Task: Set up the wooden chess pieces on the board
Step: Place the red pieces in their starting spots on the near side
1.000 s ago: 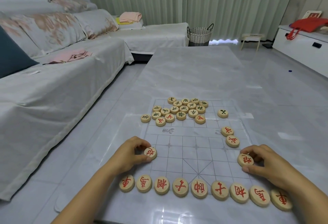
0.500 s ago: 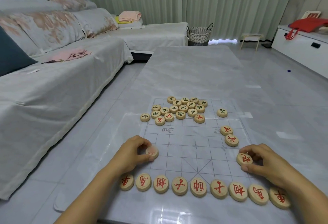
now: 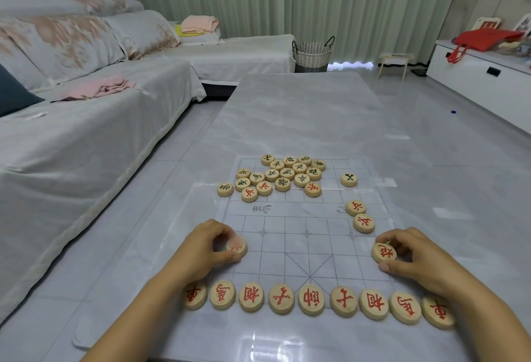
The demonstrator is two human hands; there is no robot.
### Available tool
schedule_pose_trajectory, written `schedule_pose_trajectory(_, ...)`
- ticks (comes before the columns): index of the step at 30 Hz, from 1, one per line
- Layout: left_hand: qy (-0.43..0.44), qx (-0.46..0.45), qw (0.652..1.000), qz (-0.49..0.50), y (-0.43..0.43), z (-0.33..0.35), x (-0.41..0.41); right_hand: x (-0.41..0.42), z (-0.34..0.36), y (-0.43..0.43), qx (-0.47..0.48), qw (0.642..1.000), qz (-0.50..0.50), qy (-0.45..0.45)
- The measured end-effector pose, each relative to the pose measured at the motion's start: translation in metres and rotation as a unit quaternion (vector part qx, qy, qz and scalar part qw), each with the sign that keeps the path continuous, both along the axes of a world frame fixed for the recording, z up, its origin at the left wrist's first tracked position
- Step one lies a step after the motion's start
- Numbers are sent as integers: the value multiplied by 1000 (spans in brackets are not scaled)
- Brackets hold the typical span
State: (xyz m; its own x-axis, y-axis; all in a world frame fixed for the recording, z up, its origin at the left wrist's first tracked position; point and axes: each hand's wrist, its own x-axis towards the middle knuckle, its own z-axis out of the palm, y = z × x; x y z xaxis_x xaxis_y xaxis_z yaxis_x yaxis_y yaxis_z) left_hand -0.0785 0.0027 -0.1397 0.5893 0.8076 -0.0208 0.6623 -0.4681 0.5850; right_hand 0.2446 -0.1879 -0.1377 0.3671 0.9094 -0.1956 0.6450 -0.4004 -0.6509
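A clear plastic chess board (image 3: pixel 304 249) with a printed grid lies on the marble table. Along its near edge stands a row of several round wooden pieces with red characters (image 3: pixel 311 300). My left hand (image 3: pixel 205 248) pinches a red-marked piece (image 3: pixel 237 246) on the board's left side; the piece looks blurred. My right hand (image 3: pixel 413 258) grips another red-marked piece (image 3: pixel 384 252) on the right side. A heap of several mixed red and green pieces (image 3: pixel 280 176) lies at the far end. Two red pieces (image 3: pixel 360 215) and one green piece (image 3: pixel 349 180) sit apart on the right.
The grey marble table (image 3: pixel 310 114) stretches far ahead. A covered sofa (image 3: pixel 86 132) runs along the left. A wicker basket (image 3: pixel 313 53) and a small stool (image 3: pixel 395 63) stand by the curtain. At the right is a white cabinet (image 3: pixel 482 83) with a red bag.
Both hands stay almost in place. The piece under my left fingers has turned and now looks blurred. The right piece has shifted slightly under my right fingers.
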Motion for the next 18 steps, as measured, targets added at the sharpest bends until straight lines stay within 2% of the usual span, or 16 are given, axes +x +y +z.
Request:
schedule_pose_trajectory(6, -5, -36, 999, -9, 2, 1, -5, 0, 1, -1, -4, 1000, 3, -3)
schedule_pose_trajectory(10, -74, -110, 991, 2, 4, 2, -11, 1, 3, -2, -2, 1000, -1, 17)
schedule_pose_trajectory(13, -120, -159, 980, 20, 5, 0, -14, 0, 3, -1, 15, 999, -25, 33)
schedule_pose_trajectory(18, -146, -201, 968, 38, 6, 0, -15, -5, 8, 9, 23, 994, -100, 29)
